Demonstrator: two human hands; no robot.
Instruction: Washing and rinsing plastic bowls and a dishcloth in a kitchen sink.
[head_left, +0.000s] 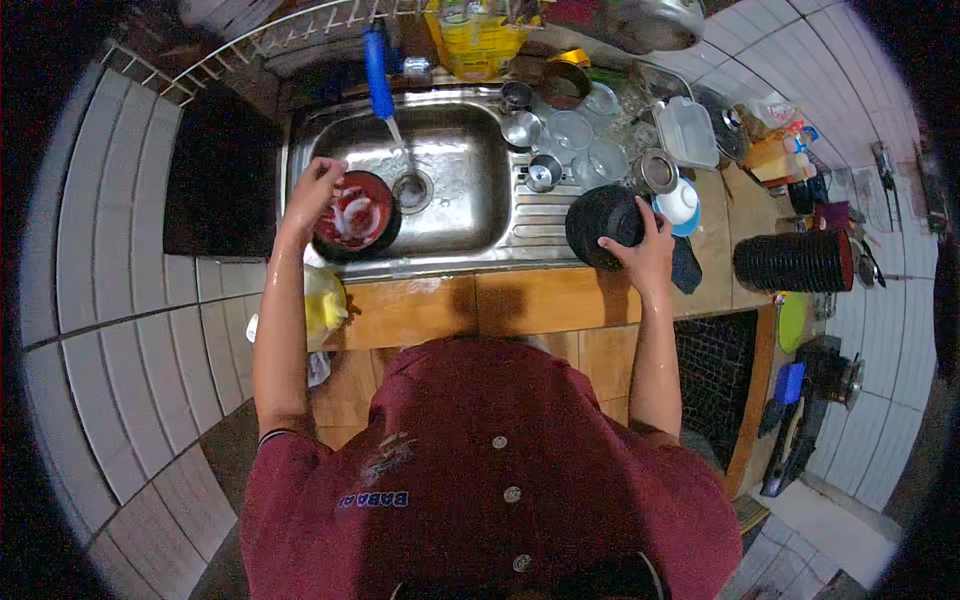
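My left hand (319, 189) is at the upper left rim of a bowl with a red inside (358, 216), its fingers bent. Whether they grip the rim or only hover over it, I cannot tell. White suds lie in this bowl, which stands in the left part of the steel sink (457, 214). A black bowl (600, 229), turned upside down, is over the ribbed drainboard (536, 223). My right hand (646, 240) holds it from the right, thumb and fingers spread across it. Water runs from a tap with a blue sleeve (377, 71) towards the drain (412, 192).
Glass bowls (600, 161), metal cups (544, 172) and a clear plastic container (686, 131) crowd the drainboard's far side. A row of stacked black dishes (791, 260) lies on the right counter. A yellow bag (324, 304) is beside my left forearm. A wire rack (300, 22) hangs above.
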